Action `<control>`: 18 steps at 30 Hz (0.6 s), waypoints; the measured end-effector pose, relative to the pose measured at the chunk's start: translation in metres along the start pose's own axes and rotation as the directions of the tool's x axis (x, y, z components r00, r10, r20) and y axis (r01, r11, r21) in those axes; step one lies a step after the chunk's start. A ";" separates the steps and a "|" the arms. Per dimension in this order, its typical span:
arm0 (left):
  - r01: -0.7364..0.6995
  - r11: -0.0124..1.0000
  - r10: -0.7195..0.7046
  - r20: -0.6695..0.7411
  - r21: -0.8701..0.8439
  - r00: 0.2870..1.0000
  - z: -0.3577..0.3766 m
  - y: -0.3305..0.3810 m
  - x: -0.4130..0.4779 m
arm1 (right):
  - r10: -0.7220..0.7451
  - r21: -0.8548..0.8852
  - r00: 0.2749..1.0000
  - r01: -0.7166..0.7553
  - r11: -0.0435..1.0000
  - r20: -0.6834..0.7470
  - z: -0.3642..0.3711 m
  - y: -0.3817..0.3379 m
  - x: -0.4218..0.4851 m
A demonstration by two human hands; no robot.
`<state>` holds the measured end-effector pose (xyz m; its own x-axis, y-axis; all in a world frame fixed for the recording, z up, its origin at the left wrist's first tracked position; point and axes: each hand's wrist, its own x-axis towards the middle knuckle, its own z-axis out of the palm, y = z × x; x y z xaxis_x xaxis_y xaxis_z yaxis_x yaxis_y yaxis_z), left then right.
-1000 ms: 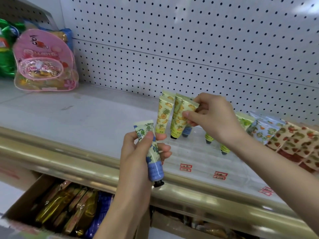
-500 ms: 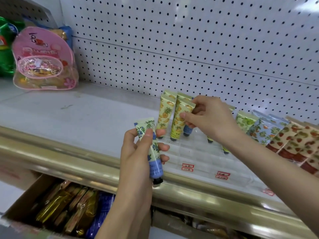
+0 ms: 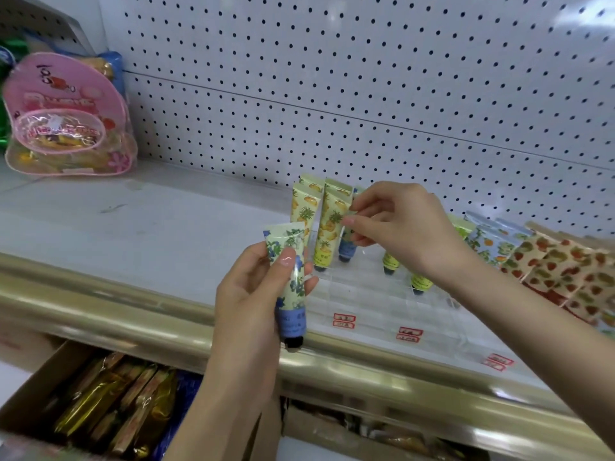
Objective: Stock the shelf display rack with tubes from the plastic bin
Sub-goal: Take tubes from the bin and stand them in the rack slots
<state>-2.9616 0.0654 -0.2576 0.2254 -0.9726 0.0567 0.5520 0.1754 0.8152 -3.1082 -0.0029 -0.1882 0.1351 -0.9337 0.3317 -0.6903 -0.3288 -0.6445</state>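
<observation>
My left hand (image 3: 249, 294) holds a blue floral tube (image 3: 290, 281) upright, black cap down, over the shelf's front rail. A clear display rack (image 3: 366, 294) sits on the shelf behind it. Two yellow pineapple tubes (image 3: 329, 227) stand at the rack's back left, with a blue-bottomed tube (image 3: 347, 249) right behind them. My right hand (image 3: 399, 227) pinches the right edge of the nearer pineapple tube with thumb and index finger. Green tubes (image 3: 420, 281) stand partly hidden under that wrist. No plastic bin is in view.
Strawberry-print tubes (image 3: 565, 271) and orange-print tubes (image 3: 489, 241) fill the rack's right side. A pink bag (image 3: 66, 118) stands at the shelf's back left. A gold rail (image 3: 116, 304) edges the shelf. A cardboard box (image 3: 100, 410) of packets lies below.
My right hand has lowered the pineapple tube into the rack and slid to its right edge. My left hand has lifted the blue floral tube slightly towards the rack.
</observation>
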 end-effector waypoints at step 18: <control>-0.094 0.981 0.065 0.171 0.170 0.983 0.029 -0.011 -0.015 | -0.044 0.147 0.944 -0.005 0.989 0.327 -0.050 -0.027 -0.038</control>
<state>-2.9942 0.0733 -0.2505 0.1203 -0.9709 0.2071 0.3840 0.2379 0.8922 -3.1302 0.0490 -0.1487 0.3903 -0.9133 0.1167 -0.5788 -0.3419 -0.7404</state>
